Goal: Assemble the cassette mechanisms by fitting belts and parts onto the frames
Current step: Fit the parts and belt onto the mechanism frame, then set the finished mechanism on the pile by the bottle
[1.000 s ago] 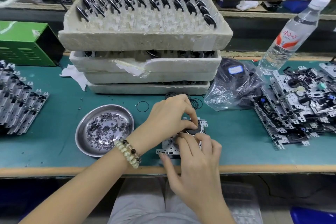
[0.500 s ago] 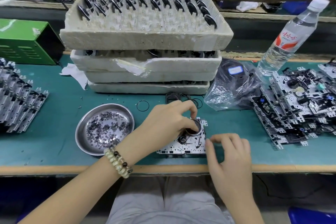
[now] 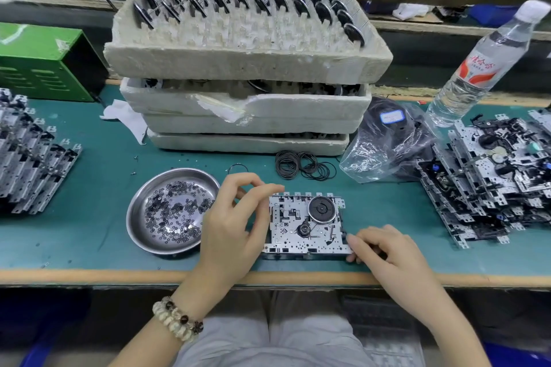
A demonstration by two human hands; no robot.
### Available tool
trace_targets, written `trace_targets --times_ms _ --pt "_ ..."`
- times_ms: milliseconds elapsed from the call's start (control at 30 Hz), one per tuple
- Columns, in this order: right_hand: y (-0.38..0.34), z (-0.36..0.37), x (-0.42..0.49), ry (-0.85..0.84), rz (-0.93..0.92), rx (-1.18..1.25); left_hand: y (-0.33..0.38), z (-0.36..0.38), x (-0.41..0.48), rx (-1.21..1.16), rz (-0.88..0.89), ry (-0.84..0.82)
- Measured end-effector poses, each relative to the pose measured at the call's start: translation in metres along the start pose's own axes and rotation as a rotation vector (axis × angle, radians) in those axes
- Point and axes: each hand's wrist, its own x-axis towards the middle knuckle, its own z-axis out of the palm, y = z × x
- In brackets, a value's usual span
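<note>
A metal cassette frame (image 3: 307,225) lies flat near the table's front edge, with a black flywheel (image 3: 321,208) seated in its upper right. My left hand (image 3: 235,217) hovers at the frame's left side with loosely bent fingers, its forefinger reaching to the top left corner, and holds nothing. My right hand (image 3: 384,247) pinches the frame's lower right corner. Behind the frame lie a pile of black rubber belts (image 3: 304,165) and one loose belt (image 3: 237,168).
A steel bowl (image 3: 134,217) of small washers sits left of the frame. Stacked foam trays (image 3: 247,62) of flywheels stand behind. Bare frames (image 3: 32,155) are stacked far left, fitted mechanisms (image 3: 492,182) at right, beside a plastic bag (image 3: 384,140) and a water bottle (image 3: 483,62).
My left hand has lifted off the flywheel and drawn back to the left, uncovering the frame. My right hand moved from on top of the frame to its lower right corner.
</note>
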Motion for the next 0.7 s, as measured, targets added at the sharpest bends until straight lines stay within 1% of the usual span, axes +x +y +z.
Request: trace_targets --times_ms 133,200,267,300,367,433,500,533,600,667,700 --pt "-0.009 -0.014 0.011 0.033 0.086 0.219 -0.002 -0.001 -0.002 -0.028 -0.075 0.097" --pt "-0.018 -0.033 0.022 0.012 0.129 0.242 -0.002 -0.002 -0.003 -0.036 -0.099 0.130" --pt "-0.034 -0.058 0.033 0.001 0.130 0.182 -0.002 -0.003 -0.003 -0.045 -0.103 0.152" --pt "-0.046 -0.071 0.037 0.012 0.105 0.109 -0.001 -0.003 -0.003 -0.051 -0.105 0.157" --pt "-0.071 -0.088 0.044 0.034 0.021 -0.127 -0.001 -0.003 -0.002 -0.064 -0.114 0.165" --pt "-0.096 -0.090 0.049 0.056 -0.092 -0.510 0.000 -0.003 -0.002 -0.079 -0.121 0.178" --pt "-0.120 -0.069 0.048 0.138 -0.272 -0.884 0.000 -0.004 -0.002 -0.102 -0.124 0.198" --pt "-0.129 -0.050 0.044 0.173 -0.362 -0.956 0.001 -0.004 -0.002 -0.116 -0.128 0.210" --pt "-0.140 -0.009 0.031 0.144 -0.447 -1.001 0.000 -0.005 -0.002 -0.132 -0.130 0.229" --pt "-0.134 0.030 0.014 0.067 -0.477 -1.039 0.000 -0.006 -0.002 -0.125 -0.126 0.236" --pt "-0.128 0.047 0.005 0.022 -0.535 -1.137 -0.001 -0.006 -0.002 -0.117 -0.124 0.234"
